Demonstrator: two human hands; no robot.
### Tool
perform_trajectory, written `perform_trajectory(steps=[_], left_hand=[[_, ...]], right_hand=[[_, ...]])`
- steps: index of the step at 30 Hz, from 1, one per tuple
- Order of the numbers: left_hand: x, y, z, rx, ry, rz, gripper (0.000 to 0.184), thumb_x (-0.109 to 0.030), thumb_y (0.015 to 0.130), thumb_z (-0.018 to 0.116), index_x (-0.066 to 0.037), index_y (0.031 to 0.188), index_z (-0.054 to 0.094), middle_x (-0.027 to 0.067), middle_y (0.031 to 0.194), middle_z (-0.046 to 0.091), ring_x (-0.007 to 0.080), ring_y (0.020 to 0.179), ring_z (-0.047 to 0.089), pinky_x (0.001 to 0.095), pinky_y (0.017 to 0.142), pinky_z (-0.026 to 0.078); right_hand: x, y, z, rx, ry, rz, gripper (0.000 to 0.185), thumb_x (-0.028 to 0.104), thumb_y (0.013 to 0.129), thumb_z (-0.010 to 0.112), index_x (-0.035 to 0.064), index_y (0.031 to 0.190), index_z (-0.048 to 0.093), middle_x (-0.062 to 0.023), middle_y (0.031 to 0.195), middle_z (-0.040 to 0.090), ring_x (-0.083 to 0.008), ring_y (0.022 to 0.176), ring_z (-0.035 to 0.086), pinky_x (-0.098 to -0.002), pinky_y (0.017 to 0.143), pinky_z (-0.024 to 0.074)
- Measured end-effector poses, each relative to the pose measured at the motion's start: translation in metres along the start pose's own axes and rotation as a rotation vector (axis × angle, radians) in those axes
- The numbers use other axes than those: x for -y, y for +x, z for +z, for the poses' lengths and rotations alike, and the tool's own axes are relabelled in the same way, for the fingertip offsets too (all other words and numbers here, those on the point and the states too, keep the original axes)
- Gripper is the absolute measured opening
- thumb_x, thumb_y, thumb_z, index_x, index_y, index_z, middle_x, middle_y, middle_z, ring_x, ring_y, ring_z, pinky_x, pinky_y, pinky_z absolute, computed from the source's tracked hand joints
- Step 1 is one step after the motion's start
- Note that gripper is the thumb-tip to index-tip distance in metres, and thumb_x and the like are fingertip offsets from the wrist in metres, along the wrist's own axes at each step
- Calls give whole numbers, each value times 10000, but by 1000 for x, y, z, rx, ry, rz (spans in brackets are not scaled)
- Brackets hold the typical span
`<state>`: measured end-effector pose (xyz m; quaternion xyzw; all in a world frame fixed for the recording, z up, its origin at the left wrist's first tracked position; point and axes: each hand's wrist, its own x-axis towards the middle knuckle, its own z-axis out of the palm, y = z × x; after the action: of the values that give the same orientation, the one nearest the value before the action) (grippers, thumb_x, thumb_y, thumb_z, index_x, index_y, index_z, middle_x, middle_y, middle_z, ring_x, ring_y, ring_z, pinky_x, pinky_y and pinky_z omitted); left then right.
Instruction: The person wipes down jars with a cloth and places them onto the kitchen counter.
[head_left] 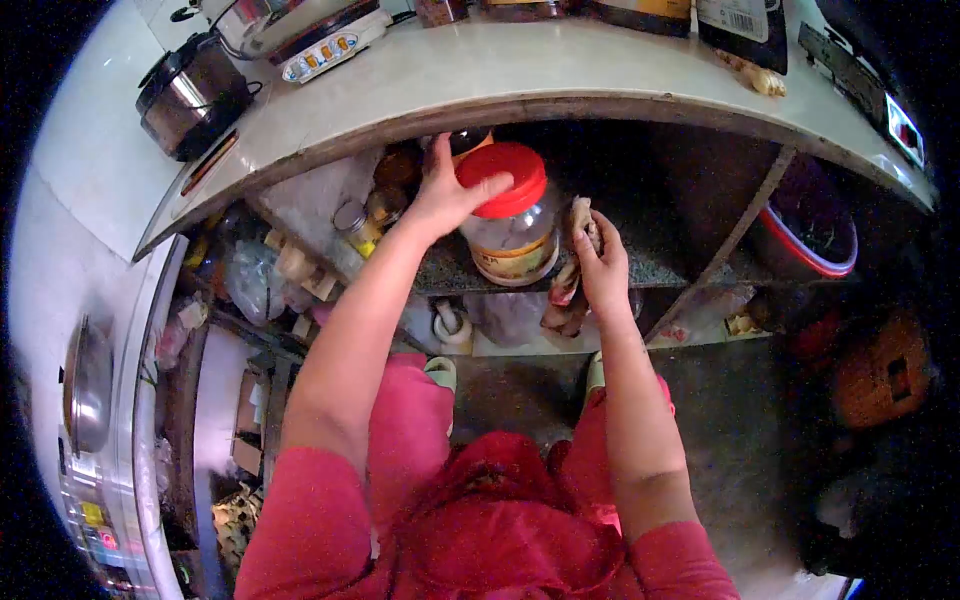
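Observation:
A large clear plastic jar (512, 240) with a red screw lid (505, 175) and a yellowish label stands on the dark speckled shelf under the counter. My left hand (447, 195) grips the lid from the left, its thumb across the top and its fingers on the far side. Just right of the jar, my right hand (604, 262) is closed on a crumpled, stained rag (566, 288), which hangs past the shelf's front edge. The rag seems apart from the jar's side.
Small jars (352, 217) crowd the shelf left of the big jar. A slanting divider (725, 235) and a purple-red basin (815, 235) are to the right. Overhead juts the counter edge (560, 105); a rice cooker (190, 95) sits at its left end. Below is a white pestle and mortar (452, 325).

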<state>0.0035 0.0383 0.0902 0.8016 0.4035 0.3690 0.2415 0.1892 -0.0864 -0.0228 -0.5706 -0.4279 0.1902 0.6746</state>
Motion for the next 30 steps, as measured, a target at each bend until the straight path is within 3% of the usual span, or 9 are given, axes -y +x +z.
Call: perform_trajectory(steps=[2, 3, 7, 12, 16, 21, 24, 27, 30], left_hand=[[-16, 23, -1, 76, -35, -129, 916, -573, 819, 642, -29, 1456, 270, 229, 1429, 402, 340, 1330, 386, 385, 1106, 287], [-6, 35, 12, -49, 83, -120, 818, -642, 878, 488, -6, 1386, 411, 238, 1352, 496, 351, 1283, 456, 376, 1083, 320], [-10, 36, 37, -149, 348, -196, 620, -544, 967, 346, -24, 1120, 647, 217, 1154, 626, 368, 1115, 578, 410, 995, 414], [-15, 15, 36, -137, -16, 78, 494, -440, 993, 376, -58, 1110, 665, 189, 1077, 661, 337, 1056, 612, 406, 918, 454], [-25, -2, 42, -83, -47, 222, 453, -414, 988, 408, -65, 1112, 669, 193, 1026, 669, 358, 986, 633, 408, 864, 482], [-36, -14, 52, -113, -37, 192, 455, -405, 980, 428, -18, 880, 645, 233, 837, 638, 435, 798, 605, 488, 697, 473], [-39, -10, 46, 36, 12, 38, 492, -395, 1003, 391, 5, 1106, 658, 206, 1054, 671, 331, 1015, 640, 385, 894, 467], [-30, 2, 51, 3, 77, 38, 480, -395, 998, 405, -2, 1090, 666, 208, 1040, 673, 340, 999, 641, 393, 889, 466], [-20, 13, 63, -128, 48, 95, 472, -404, 959, 446, -3, 819, 651, 240, 815, 648, 436, 823, 613, 495, 754, 470]], right_hand=[[4, 1, 0, 3, 73, 19, 423, 182, 929, 609, -9, 1292, 503, -100, 1176, 600, -159, 1060, 557, -283, 937, 429], [2, 2, 1, 10, 110, 32, 423, 183, 929, 609, -8, 1292, 504, -99, 1175, 600, -158, 1059, 557, -282, 936, 429], [-1, 4, 3, 36, 77, 88, 456, 213, 902, 635, -6, 1282, 512, -155, 1215, 601, -228, 1105, 574, -324, 954, 436], [14, 10, 6, -61, 168, -42, 439, 168, 894, 637, -3, 1280, 518, -150, 1235, 586, -240, 1131, 556, -327, 979, 419], [24, 23, 1, -104, 21, -368, 406, 95, 891, 614, 42, 1284, 529, -143, 1278, 538, -272, 1196, 503, -354, 1032, 375], [34, 23, -8, -59, -53, -453, 366, 41, 870, 548, 52, 1236, 565, -168, 1263, 527, -311, 1211, 483, -372, 1036, 370], [31, 23, -9, -61, -143, -485, 358, 38, 815, 548, 35, 1171, 579, -179, 1223, 540, -341, 1157, 512, -389, 1005, 400], [36, 19, -9, -76, -162, -468, 349, 56, 749, 565, 22, 1096, 585, -183, 1164, 553, -358, 1087, 540, -405, 958, 433], [48, 8, -10, -54, -186, -490, 346, 74, 687, 586, 19, 1029, 584, -178, 1091, 553, -355, 1020, 550, -409, 905, 457]])
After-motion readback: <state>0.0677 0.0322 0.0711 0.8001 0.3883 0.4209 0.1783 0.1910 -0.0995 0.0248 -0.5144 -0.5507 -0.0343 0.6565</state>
